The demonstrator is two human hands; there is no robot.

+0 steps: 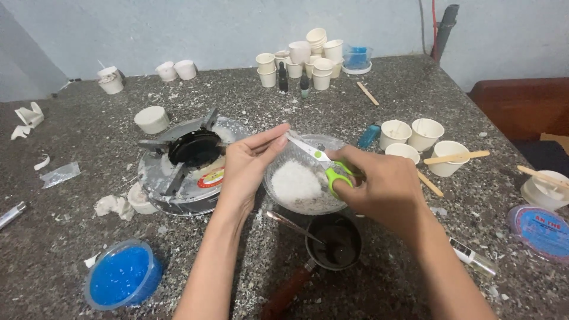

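Head view. We are looking down on a dark speckled stone counter (pixel 71 237) littered with white flakes, with a pale blue wall (pixel 178 29) running along the top of the frame.

At centre frame we are holding our hands over a clear bowl (pixel 308 178) of white flaky material. Our right hand (pixel 385 189) is gripping the green-handled scissors (pixel 323 163), fingers closed through the loops, blades pointing toward the upper left. Our left hand (pixel 249 166) is reaching in from the lower centre, thumb and fingertips pinched together right at the blade tips; whether they are pinching something there is too small for us to tell.

Just left of the bowl, a small round stove (pixel 184 166) with a black burner is sitting. Below the bowl, in the lower centre, a small dark pot (pixel 335 243) with a reddish handle is resting, and a metal spoon (pixel 290 224) is leaning into it.

In the lower left, a tub of blue gel (pixel 121 275) is standing open. At the upper centre, a cluster of white paper cups (pixel 308 59) is stacked near two small dark dropper bottles (pixel 283 78). To the right of the bowl, more paper cups (pixel 415 139) are grouped, one carrying a wooden stick (pixel 456 157) across its rim. A blue round lid (pixel 540 231) is lying at the right edge.
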